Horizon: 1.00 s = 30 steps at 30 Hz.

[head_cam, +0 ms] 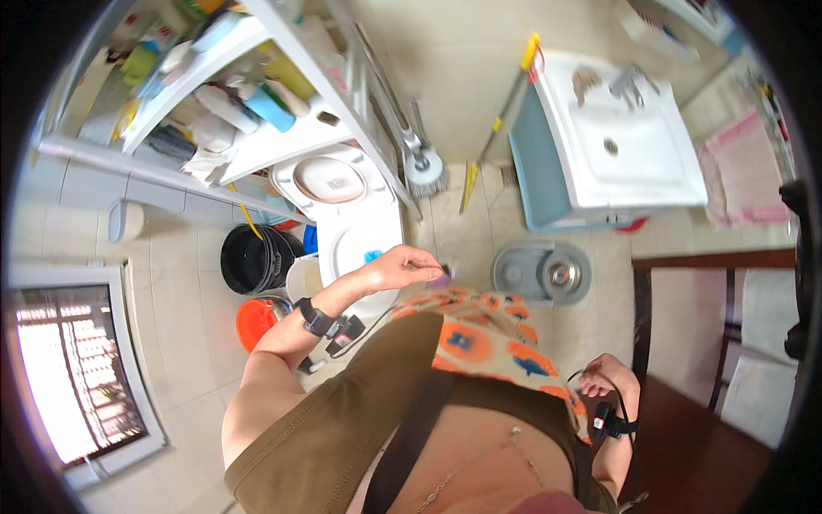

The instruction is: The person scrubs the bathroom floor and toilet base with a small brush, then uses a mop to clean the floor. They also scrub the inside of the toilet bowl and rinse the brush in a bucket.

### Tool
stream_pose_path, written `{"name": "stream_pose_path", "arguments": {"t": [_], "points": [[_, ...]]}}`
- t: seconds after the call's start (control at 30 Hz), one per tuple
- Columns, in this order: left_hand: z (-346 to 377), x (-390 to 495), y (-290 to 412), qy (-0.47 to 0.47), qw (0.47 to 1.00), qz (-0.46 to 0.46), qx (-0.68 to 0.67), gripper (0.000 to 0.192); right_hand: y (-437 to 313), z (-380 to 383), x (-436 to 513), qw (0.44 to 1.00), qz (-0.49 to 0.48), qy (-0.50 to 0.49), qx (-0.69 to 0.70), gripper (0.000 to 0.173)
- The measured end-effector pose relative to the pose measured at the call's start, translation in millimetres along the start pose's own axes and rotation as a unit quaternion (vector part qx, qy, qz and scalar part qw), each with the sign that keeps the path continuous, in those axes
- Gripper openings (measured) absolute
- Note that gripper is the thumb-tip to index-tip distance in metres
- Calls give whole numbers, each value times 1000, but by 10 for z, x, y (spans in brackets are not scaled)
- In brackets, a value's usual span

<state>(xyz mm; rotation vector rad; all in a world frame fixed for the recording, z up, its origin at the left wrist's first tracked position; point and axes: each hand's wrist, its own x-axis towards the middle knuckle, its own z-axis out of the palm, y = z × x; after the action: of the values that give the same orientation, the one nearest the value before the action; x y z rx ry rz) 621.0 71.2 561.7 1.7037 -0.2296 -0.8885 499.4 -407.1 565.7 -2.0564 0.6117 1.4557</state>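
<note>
My left hand [408,268] reaches forward over the rim of the white toilet bowl [340,241], palm down, its fingers bent and bunched together. I cannot tell whether a small thing is between its fingertips. Behind its fingertips, low down, a small purple thing [439,280] shows, perhaps a slipper. In the toilet bowl lies something blue [373,256]. My right hand [603,376] hangs by my right side with curled fingers, a black cable running past it; what it holds, if anything, is unclear. An orange-patterned apron [494,353] covers my front.
White shelves [250,154] with bottles stand above the toilet. Black bucket [243,260] and orange basin [257,323] are at left. Ahead are a round brush [425,170], a yellow-and-grey pole [498,122] and a washbasin [632,148]. A steel-and-grey tub-like object [539,273] sits on the floor; a brown door [693,437] is right.
</note>
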Motion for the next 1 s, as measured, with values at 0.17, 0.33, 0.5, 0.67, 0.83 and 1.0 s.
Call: {"name": "stream_pose_path", "arguments": {"t": [0.17,0.33,0.5,0.67,0.83,1.0], "points": [[-406,-575,1025,249,946,205,23,22,-1717,-850,-20,929,-340,123,-78,12],[-694,-1798,1919,482,672,514,229,23,-3909,-810,-819,801,-593,7,-83,13],[-953,-2239,2239,517,586,538,316,24,-5413,-834,-1109,793,-591,87,-118,14],[-1047,-2478,2097,526,589,550,272,25,-6383,-1322,-753,775,-576,261,9,23],[-1174,-2514,1996,555,548,590,208,26,-7085,-1865,-761,683,-663,291,95,31],[-952,-2484,2004,524,328,782,80,28,-7372,-1487,-676,645,-728,223,65,40]]}}
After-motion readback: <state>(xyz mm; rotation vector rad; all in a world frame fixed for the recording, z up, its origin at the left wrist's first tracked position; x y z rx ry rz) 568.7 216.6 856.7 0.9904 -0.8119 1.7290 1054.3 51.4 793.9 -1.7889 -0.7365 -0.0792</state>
